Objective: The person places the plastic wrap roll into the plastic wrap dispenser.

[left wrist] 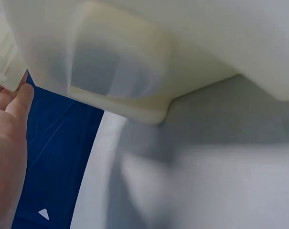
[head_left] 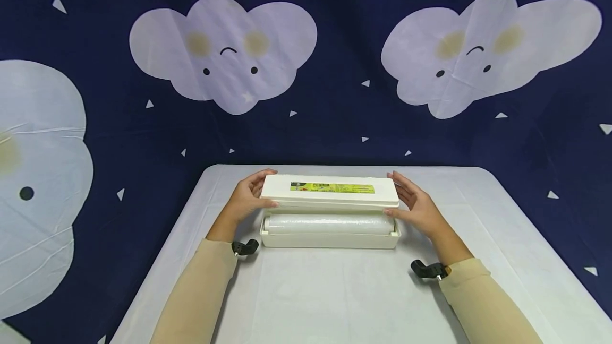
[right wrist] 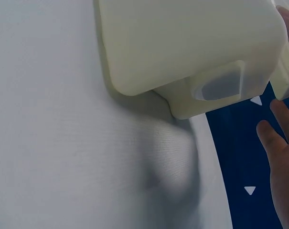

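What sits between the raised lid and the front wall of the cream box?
A roll of clear film lies lengthwise there, under the lid and behind the box front wall; the head view shows it.

cream dispenser box [head_left: 330, 238] | lid [head_left: 330, 191] raised | film roll [head_left: 329, 223] inside
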`<state>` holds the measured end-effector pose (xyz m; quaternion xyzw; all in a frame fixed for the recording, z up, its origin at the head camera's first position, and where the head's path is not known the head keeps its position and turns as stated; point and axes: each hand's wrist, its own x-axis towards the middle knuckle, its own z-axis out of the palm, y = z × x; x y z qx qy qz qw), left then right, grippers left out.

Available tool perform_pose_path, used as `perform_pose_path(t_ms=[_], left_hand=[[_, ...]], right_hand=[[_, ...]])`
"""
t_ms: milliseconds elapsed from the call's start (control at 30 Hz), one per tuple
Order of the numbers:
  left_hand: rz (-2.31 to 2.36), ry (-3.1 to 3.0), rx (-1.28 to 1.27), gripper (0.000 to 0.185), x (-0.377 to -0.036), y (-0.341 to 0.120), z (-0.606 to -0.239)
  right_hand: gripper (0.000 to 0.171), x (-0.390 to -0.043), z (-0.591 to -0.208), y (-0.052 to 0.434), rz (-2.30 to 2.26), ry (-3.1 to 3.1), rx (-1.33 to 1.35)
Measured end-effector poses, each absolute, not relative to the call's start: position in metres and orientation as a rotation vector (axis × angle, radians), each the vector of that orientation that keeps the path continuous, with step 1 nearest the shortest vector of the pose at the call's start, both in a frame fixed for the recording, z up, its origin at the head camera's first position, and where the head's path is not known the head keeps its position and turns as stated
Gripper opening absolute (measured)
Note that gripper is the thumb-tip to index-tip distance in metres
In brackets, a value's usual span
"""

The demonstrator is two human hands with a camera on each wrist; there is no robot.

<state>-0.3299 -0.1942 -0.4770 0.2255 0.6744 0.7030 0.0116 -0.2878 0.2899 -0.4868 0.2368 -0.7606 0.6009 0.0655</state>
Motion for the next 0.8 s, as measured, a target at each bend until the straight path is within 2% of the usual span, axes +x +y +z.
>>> perform_pose_path(t_ms=[467,800], left_hand=[[2.076,2.198,0.664,0.091,-0.315,-0.198,-0.475],[1.972,2.295,0.665,0.091,-0.301,-0.201,-0.477]], right_hand=[[0.099,-0.281,-0.486,0.29,1.76,-2.283,0.8],[0.099,-0.272,-0.485,0.291,1.751,-2.337,0.738]])
